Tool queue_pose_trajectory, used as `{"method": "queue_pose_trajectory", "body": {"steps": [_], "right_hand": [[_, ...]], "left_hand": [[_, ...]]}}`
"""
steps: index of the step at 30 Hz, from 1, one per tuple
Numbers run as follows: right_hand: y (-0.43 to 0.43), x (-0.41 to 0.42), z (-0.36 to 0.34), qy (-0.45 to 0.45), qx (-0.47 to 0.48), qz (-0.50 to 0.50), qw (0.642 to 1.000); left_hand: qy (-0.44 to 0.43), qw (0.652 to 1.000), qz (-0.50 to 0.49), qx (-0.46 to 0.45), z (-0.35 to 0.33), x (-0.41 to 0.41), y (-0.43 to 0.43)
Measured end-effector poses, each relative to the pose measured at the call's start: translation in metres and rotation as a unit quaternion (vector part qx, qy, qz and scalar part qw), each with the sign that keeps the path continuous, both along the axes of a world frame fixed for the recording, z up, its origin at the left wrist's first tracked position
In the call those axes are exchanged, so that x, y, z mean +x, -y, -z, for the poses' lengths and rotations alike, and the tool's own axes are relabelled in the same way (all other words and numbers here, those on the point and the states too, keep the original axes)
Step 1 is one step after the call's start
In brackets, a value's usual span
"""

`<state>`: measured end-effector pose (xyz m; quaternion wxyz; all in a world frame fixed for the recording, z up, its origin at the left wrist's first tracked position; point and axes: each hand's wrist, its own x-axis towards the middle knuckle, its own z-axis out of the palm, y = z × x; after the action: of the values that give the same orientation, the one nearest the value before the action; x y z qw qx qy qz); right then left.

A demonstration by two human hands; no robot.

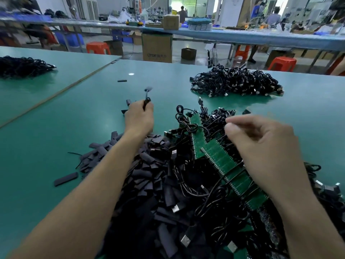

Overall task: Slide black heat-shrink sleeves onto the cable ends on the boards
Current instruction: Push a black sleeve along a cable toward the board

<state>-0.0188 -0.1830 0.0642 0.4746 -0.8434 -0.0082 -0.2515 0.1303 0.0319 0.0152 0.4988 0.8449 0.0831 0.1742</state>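
Observation:
My left hand (139,118) is stretched out over the green table and grips a black cable (147,100) whose blurred end (148,89) sticks up beyond the fingers. My right hand (261,139) hovers above the green boards (217,156), its fingers loosely curled and motion-blurred with nothing visible in them. The boards lie in a row amid tangled black cables (188,124). A heap of flat black heat-shrink sleeves (149,174) lies beneath my left forearm.
A finished-looking bundle of black cables (235,83) sits at the far right of the table, another dark heap (22,66) at the far left. Loose sleeves (65,178) lie scattered on the mat. Boxes, stools and a long bench stand behind.

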Motion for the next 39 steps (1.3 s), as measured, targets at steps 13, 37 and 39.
{"method": "queue_pose_trajectory", "body": {"steps": [13,37,39], "right_hand": [[0.018,-0.009,-0.01,-0.189,-0.221,0.021,0.957],[0.02,0.006,0.001,-0.071,0.152,-0.193,0.967],[0.019,0.006,0.001,-0.096,0.162,-0.214,0.959]], "left_hand": [[-0.1,0.983,-0.035,0.147,0.018,0.022,-0.011],[-0.011,0.893,0.403,-0.2,-0.03,-0.112,0.057],[-0.022,0.882,0.403,-0.243,-0.028,-0.111,0.057]]}}
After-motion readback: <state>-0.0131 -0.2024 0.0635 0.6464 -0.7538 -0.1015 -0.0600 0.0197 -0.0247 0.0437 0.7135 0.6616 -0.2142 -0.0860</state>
